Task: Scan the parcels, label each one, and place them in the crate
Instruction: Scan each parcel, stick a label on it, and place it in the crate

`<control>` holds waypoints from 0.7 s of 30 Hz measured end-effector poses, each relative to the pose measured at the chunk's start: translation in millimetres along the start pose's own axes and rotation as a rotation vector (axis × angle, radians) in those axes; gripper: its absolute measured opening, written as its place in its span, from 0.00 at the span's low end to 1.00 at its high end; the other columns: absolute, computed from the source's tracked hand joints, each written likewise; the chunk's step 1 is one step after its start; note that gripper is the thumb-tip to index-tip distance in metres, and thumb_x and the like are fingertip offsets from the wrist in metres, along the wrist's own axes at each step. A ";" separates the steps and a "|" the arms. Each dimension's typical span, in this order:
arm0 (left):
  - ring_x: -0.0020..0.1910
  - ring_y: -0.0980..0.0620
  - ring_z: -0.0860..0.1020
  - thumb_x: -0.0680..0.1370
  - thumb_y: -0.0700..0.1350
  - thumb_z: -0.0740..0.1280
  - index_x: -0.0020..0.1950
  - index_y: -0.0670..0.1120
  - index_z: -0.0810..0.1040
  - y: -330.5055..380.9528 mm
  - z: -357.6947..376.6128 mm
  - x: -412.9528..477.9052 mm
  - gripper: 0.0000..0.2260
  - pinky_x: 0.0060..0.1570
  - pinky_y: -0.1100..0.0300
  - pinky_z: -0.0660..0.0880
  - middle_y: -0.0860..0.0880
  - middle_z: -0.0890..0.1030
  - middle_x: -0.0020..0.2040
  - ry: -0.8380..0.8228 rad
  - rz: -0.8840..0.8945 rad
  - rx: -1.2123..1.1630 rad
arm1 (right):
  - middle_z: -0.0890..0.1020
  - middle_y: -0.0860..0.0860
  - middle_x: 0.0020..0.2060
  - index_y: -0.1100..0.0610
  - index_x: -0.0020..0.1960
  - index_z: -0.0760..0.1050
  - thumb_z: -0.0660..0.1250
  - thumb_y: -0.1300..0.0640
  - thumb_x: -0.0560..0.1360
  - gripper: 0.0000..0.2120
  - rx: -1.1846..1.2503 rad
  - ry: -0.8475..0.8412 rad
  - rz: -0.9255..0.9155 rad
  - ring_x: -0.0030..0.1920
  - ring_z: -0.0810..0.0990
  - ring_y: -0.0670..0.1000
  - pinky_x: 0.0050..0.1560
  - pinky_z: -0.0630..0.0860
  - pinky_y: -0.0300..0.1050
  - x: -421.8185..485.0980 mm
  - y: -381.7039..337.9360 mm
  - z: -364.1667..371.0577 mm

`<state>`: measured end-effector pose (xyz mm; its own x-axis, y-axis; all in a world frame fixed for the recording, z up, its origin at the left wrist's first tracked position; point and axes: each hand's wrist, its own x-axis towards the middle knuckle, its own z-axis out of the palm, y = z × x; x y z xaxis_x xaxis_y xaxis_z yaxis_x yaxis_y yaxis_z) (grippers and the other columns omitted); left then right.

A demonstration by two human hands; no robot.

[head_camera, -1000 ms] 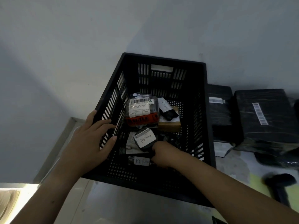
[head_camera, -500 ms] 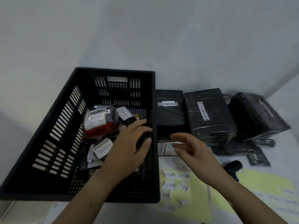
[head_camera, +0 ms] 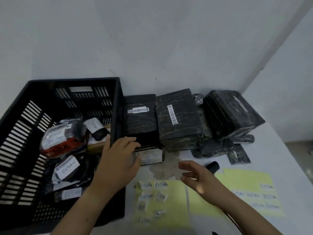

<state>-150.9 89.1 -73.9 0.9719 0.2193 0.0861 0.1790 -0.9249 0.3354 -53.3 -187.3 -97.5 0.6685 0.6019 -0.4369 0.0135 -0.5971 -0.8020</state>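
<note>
Right hand [head_camera: 199,178] has come out of the crate [head_camera: 116,106]; it hovers open and empty near yellow label sheets [head_camera: 169,206]. Left hand [head_camera: 118,161] lies flat across the crate wall, beside black parcels [head_camera: 140,122] on the bench [head_camera: 271,150]. Inside sit labelled parcels [head_camera: 67,168].

Black slatted crate [head_camera: 116,106] with its right wall at the left hand [head_camera: 118,163], parcels [head_camera: 67,167] tagged RETURN inside, left of that hand, three black wrapped boxes [head_camera: 177,121] with barcodes beyond both hands, yellow label sheet [head_camera: 169,209] beneath the right hand [head_camera: 199,178], scanner [head_camera: 212,166] just beyond it.
</note>
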 end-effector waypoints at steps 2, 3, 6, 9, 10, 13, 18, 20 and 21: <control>0.72 0.49 0.72 0.79 0.60 0.55 0.61 0.53 0.81 5.5 2.1 0.7 0.20 0.78 0.35 0.49 0.55 0.78 0.66 -0.021 0.003 0.074 | 0.72 0.36 0.67 0.42 0.72 0.67 0.66 0.50 0.80 0.21 0.002 0.032 0.007 0.62 0.74 0.34 0.55 0.75 0.32 0.7 18.6 -14.0; 0.73 0.47 0.71 0.78 0.60 0.55 0.61 0.53 0.81 10.0 4.8 1.9 0.21 0.77 0.34 0.49 0.55 0.78 0.66 -0.038 0.006 0.095 | 0.73 0.36 0.67 0.42 0.71 0.67 0.66 0.51 0.80 0.21 -0.001 0.042 0.014 0.62 0.74 0.35 0.57 0.75 0.35 1.1 26.8 -22.1; 0.78 0.48 0.64 0.80 0.60 0.56 0.68 0.54 0.76 35.7 18.9 14.6 0.21 0.79 0.42 0.46 0.54 0.73 0.72 -0.098 0.019 0.022 | 0.75 0.36 0.64 0.44 0.70 0.69 0.66 0.54 0.81 0.19 0.012 0.085 0.029 0.62 0.75 0.36 0.57 0.74 0.35 2.2 47.1 -50.7; 0.82 0.51 0.54 0.83 0.55 0.61 0.80 0.56 0.61 71.4 42.1 37.7 0.25 0.79 0.49 0.43 0.55 0.57 0.82 -0.147 0.076 -0.067 | 0.79 0.38 0.58 0.46 0.63 0.75 0.65 0.58 0.81 0.14 0.064 0.281 0.046 0.55 0.78 0.38 0.49 0.74 0.32 9.6 74.2 -87.1; 0.82 0.52 0.49 0.84 0.55 0.60 0.82 0.57 0.55 82.2 50.6 45.4 0.28 0.80 0.50 0.43 0.55 0.51 0.83 -0.163 0.089 -0.078 | 0.80 0.40 0.55 0.46 0.60 0.76 0.65 0.59 0.80 0.11 0.105 0.368 0.062 0.54 0.79 0.42 0.48 0.75 0.37 13.0 84.7 -98.9; 0.82 0.53 0.39 0.85 0.57 0.57 0.83 0.59 0.43 102.9 76.5 64.2 0.32 0.81 0.50 0.42 0.56 0.39 0.83 -0.205 0.088 -0.093 | 0.81 0.50 0.51 0.52 0.56 0.76 0.67 0.56 0.79 0.06 0.194 0.626 0.181 0.49 0.79 0.52 0.48 0.74 0.49 27.3 124.4 -133.0; 0.81 0.52 0.36 0.84 0.57 0.60 0.83 0.57 0.44 110.0 95.7 69.0 0.34 0.80 0.51 0.41 0.54 0.39 0.83 -0.187 0.062 -0.055 | 0.79 0.56 0.43 0.59 0.54 0.74 0.67 0.39 0.70 0.25 0.076 0.700 0.414 0.43 0.79 0.59 0.37 0.72 0.46 60.0 200.5 -171.0; 0.81 0.54 0.35 0.84 0.56 0.60 0.83 0.57 0.44 110.4 96.2 67.3 0.34 0.80 0.51 0.42 0.55 0.38 0.83 -0.188 0.060 -0.051 | 0.79 0.61 0.52 0.61 0.62 0.72 0.70 0.41 0.71 0.30 0.022 0.688 0.513 0.52 0.79 0.64 0.47 0.76 0.53 70.9 222.9 -176.0; 0.81 0.55 0.35 0.84 0.56 0.60 0.83 0.58 0.43 110.5 96.0 66.6 0.34 0.80 0.51 0.42 0.56 0.38 0.83 -0.190 0.057 -0.042 | 0.76 0.63 0.57 0.62 0.67 0.69 0.71 0.43 0.72 0.32 0.004 0.682 0.564 0.57 0.77 0.66 0.54 0.76 0.57 74.4 230.0 -176.4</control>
<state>-51.7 -28.3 -121.2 0.9924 0.1003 -0.0713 0.1198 -0.9196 0.3742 130.8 -373.4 -242.6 0.8726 -0.2297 -0.4311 -0.4541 -0.7067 -0.5426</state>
